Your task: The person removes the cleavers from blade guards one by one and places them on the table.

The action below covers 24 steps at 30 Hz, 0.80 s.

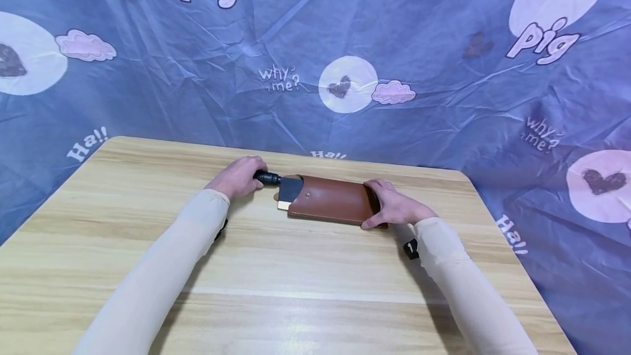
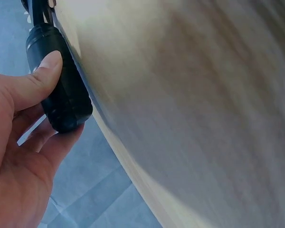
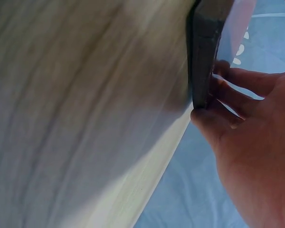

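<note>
While the left hand (image 1: 240,176) grips its handle (image 1: 267,178), the sheathed cleaver (image 1: 291,190) lies crosswise, right hand (image 1: 393,205) clasping the sheath (image 1: 335,200).

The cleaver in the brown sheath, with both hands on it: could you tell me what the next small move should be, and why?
Probably a short pull of the left hand leftward along the table. It grips the black handle, the right hand holds the brown sheath at its far end, and only the blade's heel shows.

Black-handled cleaver (image 1: 283,186) lies flat, mostly inside brown leather sheath (image 1: 332,200).
</note>
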Tool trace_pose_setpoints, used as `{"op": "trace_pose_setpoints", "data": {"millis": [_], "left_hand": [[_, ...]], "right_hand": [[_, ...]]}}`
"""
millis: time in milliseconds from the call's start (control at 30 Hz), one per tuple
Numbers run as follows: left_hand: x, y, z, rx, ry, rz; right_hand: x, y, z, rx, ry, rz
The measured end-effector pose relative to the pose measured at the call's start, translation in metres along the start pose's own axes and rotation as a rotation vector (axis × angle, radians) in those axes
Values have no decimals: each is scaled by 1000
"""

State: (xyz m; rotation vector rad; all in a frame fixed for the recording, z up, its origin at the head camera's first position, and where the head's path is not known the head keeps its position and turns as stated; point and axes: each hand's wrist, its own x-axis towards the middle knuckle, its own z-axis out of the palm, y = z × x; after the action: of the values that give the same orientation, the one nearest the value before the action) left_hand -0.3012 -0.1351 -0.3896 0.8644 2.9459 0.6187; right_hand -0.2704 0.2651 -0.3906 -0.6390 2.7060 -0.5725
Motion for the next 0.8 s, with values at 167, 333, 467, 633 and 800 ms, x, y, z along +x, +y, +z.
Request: {"op": "trace_pose_setpoints", "data": {"millis": [167, 333, 467, 633, 800], "left_hand": [[-2, -3, 0, -28, 1, 6], [-3, -5, 0, -36, 0, 3], [-3, -6, 0, -65, -6, -20], [-4, -7, -1, -100, 0, -35], [-5, -8, -1, -112, 14, -17]], "right_hand": [[0, 1, 0, 12, -3, 7], [0, 0, 0, 11, -4, 9], [-1, -1, -1, 7, -1, 6], [-1, 1, -1, 9, -1, 8], [-2, 1, -2, 16, 0, 9]]}}
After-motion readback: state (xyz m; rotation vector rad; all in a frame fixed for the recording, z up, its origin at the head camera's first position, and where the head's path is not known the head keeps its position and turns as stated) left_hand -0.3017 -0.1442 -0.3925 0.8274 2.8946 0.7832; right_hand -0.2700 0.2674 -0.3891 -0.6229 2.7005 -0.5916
